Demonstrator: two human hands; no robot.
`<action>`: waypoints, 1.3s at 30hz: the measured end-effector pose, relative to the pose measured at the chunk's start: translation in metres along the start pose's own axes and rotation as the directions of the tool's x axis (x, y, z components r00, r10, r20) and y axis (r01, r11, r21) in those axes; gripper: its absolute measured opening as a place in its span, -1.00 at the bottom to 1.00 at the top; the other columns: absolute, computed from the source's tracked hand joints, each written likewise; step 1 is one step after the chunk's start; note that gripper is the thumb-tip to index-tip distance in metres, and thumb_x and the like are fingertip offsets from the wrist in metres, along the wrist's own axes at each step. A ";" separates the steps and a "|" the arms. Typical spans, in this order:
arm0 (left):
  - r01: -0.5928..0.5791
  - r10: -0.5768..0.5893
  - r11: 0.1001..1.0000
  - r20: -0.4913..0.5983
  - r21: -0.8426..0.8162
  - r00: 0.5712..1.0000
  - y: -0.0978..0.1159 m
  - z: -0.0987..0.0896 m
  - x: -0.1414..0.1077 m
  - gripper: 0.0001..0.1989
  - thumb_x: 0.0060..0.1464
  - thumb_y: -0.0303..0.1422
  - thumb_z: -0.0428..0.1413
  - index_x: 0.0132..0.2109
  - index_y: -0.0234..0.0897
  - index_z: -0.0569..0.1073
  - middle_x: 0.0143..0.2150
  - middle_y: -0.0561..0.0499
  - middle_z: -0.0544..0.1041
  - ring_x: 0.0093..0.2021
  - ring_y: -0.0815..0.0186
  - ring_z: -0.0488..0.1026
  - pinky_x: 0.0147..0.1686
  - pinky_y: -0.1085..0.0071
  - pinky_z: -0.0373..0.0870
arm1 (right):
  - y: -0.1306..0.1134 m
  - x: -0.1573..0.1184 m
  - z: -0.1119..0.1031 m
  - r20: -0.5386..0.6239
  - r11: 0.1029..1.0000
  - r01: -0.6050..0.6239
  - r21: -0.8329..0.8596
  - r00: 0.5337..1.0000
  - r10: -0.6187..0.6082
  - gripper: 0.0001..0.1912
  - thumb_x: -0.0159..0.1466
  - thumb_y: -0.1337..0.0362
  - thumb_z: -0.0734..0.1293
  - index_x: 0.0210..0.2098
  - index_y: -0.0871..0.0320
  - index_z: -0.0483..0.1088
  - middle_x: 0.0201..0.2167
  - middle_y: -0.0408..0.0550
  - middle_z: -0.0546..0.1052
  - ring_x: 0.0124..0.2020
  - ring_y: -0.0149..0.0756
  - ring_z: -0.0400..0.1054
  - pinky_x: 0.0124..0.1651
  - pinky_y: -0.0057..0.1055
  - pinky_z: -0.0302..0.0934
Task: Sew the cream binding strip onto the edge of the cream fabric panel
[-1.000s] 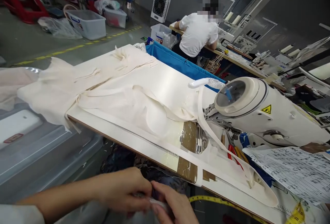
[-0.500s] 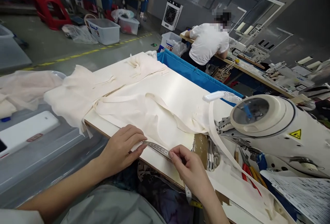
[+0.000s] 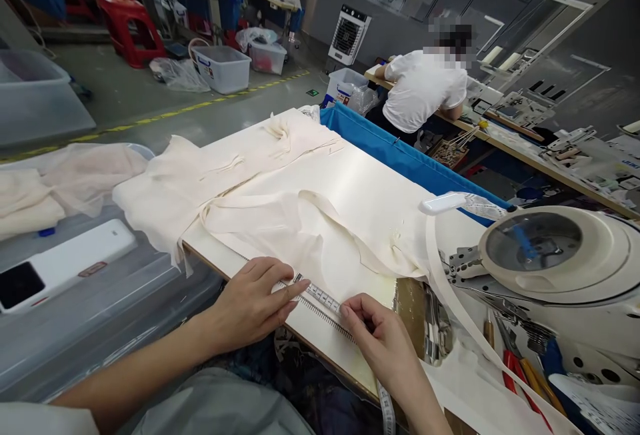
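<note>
Tape measure (image 3: 323,298), straighter than before, between right hand (image 3: 384,329), thumb and finger in tight pinch, and left hand (image 3: 254,301), grip unclear.

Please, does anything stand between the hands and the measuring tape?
Nothing visible: the right hand pinches the measuring tape, and the left hand touches it near one end. The cream fabric lies beyond, not between.

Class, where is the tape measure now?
Just below the head view's centre, the tape measure runs between the left hand and right hand, beside the ruler markings.
</note>
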State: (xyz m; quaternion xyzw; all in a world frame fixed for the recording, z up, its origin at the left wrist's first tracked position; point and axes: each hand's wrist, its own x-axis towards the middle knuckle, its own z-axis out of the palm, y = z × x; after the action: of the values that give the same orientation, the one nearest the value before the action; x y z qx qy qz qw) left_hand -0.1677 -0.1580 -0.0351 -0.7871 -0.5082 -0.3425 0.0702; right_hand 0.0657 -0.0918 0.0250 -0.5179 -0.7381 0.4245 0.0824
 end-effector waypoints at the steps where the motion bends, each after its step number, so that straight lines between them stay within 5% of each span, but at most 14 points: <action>1: 0.002 -0.002 1.000 0.002 0.005 1.000 0.000 0.000 0.000 -0.65 0.26 -0.43 0.00 0.16 -0.20 0.38 -0.10 -0.10 0.46 -0.09 0.19 0.36 -0.06 0.21 0.36 | -0.001 0.000 0.000 0.003 1.000 -0.004 -0.010 1.000 0.004 -0.57 0.29 -0.10 0.16 -0.40 0.12 0.37 -0.52 -0.18 0.38 -0.48 -0.33 0.17 -0.41 -0.41 -0.01; 17: 0.013 -0.015 0.999 0.036 0.051 0.999 0.004 -0.005 0.007 -0.72 0.29 -0.43 -0.03 0.06 -0.25 0.46 -0.14 -0.09 0.45 -0.14 0.18 0.35 -0.13 0.21 0.35 | -0.002 -0.005 0.000 -0.072 1.000 -0.016 -0.024 0.997 0.014 -0.64 0.30 -0.05 0.17 -0.28 0.10 0.38 -0.56 -0.23 0.30 -0.51 -0.32 0.19 -0.45 -0.44 -0.02; 28: -0.004 0.002 1.000 0.057 0.030 0.998 -0.001 -0.010 0.008 -0.69 0.30 -0.43 -0.05 0.10 -0.19 0.47 -0.15 -0.09 0.47 -0.17 0.18 0.38 -0.16 0.24 0.35 | 0.000 -0.012 0.005 -0.167 0.946 0.004 -0.325 0.984 -0.061 -0.87 0.34 0.23 0.22 -0.30 0.10 0.35 -0.51 -0.18 0.45 -0.47 -0.29 0.33 -0.39 -0.44 -0.04; 32: 0.006 -0.008 0.999 0.027 0.041 1.000 0.016 -0.010 0.013 -0.60 0.29 -0.41 -0.01 0.24 -0.19 0.35 -0.02 -0.13 0.48 -0.03 0.10 0.40 -0.01 0.16 0.33 | -0.002 -0.011 0.006 -0.157 0.930 0.015 -0.366 0.985 -0.078 -0.93 0.35 0.31 0.24 -0.26 0.12 0.36 -0.46 -0.14 0.53 -0.41 -0.26 0.41 -0.40 -0.44 -0.08; 39: -0.227 0.235 0.969 0.080 -0.100 0.969 0.061 0.017 0.025 -0.49 0.32 -0.39 -0.08 0.35 -0.51 0.15 0.15 -0.23 0.44 0.16 0.12 0.33 0.23 0.20 0.17 | -0.008 -0.011 0.007 -0.189 0.929 0.020 -0.369 0.977 -0.096 -0.94 0.34 0.31 0.26 -0.25 0.13 0.36 -0.32 -0.08 0.60 -0.34 -0.26 0.46 -0.39 -0.42 -0.06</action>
State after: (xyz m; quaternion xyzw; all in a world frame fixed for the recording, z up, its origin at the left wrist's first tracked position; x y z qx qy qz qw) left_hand -0.1022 -0.1602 -0.0181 -0.8582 -0.3997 -0.3181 0.0505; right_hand 0.0611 -0.1058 0.0296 -0.5426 -0.8067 0.2223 0.0726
